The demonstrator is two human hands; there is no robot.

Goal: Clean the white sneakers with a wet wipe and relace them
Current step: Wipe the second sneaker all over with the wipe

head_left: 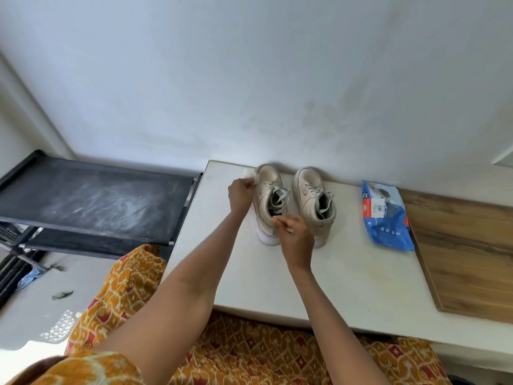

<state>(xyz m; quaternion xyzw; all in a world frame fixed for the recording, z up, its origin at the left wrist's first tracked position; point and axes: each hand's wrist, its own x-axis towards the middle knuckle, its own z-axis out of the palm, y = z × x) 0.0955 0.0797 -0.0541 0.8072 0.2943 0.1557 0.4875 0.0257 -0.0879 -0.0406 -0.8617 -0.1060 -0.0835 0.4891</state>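
The job looks to be at the cleaning step. 2 white sneakers stand side by side on the white table (347, 287), a bit above the middle of the frame, toes to the wall. The left sneaker (268, 198) is the one being worked on. The right sneaker (315, 198) stands just beside it, and no hand touches it.

The left hand (239, 197) has its fingers curled round a small white wet wipe (251, 175). The wipe sits against the outer side of the left sneaker, near the toe. The right hand (294, 232) is at the heel end of the same sneaker. Its fingers are bent and pinched together. They seem to steady the heel, but what they pinch is too small to tell.

Both sneakers have grey laces (277, 197), hanging loose and open. So the lacing part is probably not done yet.

Next, the wipe likely has to rub along the side and the sole edge while the other hand keeps the sneaker from sliding. The loose laces could get in the way of the wipe.

A blue wipe pack (388, 218) lies on the table at the right of the frame, well apart from the sneakers. A wooden board (466, 245) lies at the far right. A dusty black rack (91, 198) stands at the left of the frame.
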